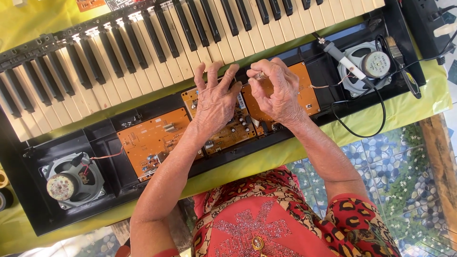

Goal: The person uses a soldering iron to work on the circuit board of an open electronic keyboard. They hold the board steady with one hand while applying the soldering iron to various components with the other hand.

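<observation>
An opened electronic keyboard (143, 52) lies on a yellow-green cloth, its black and white keys at the top. Below the keys, orange circuit boards (152, 135) sit in the black case. My left hand (215, 102) rests on the middle board with its fingers spread. My right hand (278, 90) hovers over the right board (304, 90) and pinches a small shiny metal part (259, 76) between thumb and fingers. A thin wire runs from that part toward the right.
A round speaker (69, 181) sits in the case's left end and another speaker (369, 64) in the right end. A soldering iron (340, 57) with a black cord lies by the right speaker. A black power strip (428, 24) is at the top right.
</observation>
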